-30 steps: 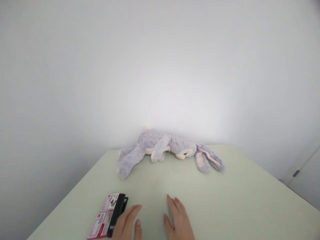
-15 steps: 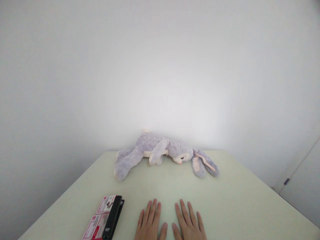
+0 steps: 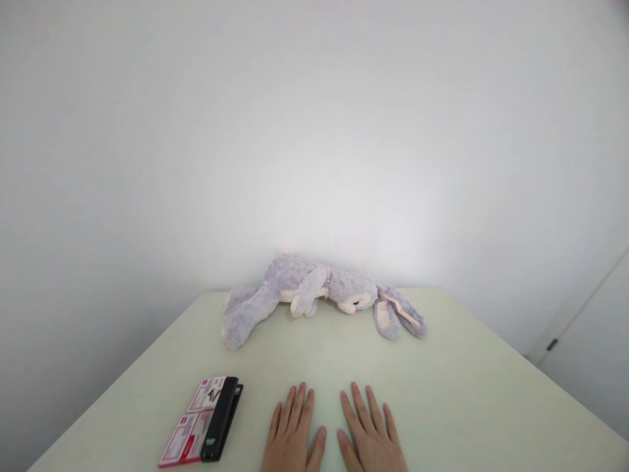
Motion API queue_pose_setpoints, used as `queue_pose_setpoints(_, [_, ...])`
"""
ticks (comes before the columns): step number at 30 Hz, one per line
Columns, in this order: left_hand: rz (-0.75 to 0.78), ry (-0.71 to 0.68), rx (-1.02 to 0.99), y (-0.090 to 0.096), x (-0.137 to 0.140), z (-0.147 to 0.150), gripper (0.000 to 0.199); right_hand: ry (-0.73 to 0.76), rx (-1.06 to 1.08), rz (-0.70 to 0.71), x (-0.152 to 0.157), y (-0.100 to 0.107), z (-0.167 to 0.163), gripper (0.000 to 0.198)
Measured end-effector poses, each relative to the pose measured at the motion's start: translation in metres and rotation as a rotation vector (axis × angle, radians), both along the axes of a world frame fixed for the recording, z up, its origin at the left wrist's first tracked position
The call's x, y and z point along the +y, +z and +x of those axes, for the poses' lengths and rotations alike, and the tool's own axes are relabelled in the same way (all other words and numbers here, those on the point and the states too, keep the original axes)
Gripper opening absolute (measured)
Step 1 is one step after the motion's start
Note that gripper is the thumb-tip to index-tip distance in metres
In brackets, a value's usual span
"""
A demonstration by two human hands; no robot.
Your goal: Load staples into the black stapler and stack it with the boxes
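Note:
My left hand (image 3: 292,432) lies palm down on the pale green table (image 3: 457,387), fingers stretched out, holding nothing. Beside it, my right hand (image 3: 372,432) rests flat in the same way, its fingers spread. To the left of my left hand, apart from it, is a black stapler (image 3: 221,419). It lies against a flat red-and-white printed package (image 3: 189,426) with a picture on it. Farther back, a plush rabbit (image 3: 297,278) in grey-lilac lies on its side, ears to the right and legs to the left.
A plain white wall (image 3: 314,144) stands right behind the table's far edge, close to the rabbit. On the right, past the table's slanting edge, a pale panel shows a small dark fitting (image 3: 552,344).
The whole view has shifted slightly, so everything sits a little higher and more to the left in the picture. Both hands stay flat on the table.

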State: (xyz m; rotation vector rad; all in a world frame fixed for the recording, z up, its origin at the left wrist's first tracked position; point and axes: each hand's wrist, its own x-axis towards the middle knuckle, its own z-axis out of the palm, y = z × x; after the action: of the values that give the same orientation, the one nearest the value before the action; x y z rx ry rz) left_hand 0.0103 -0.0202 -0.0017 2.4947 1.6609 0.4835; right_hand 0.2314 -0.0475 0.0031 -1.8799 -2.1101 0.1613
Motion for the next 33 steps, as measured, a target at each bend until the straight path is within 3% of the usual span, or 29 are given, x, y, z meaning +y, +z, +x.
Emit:
queue_pose_setpoints(20, [0.045,0.006,0.054,0.002,-0.002,0.0,0.06,-0.004,-0.032,-0.068,-0.006,0.028,-0.004,0.06])
queue_pose_setpoints(33, [0.051,-0.002,0.06,-0.001,-0.001,-0.001,0.059,0.004,-0.037,-0.03,-0.004,0.022,-0.001,0.058])
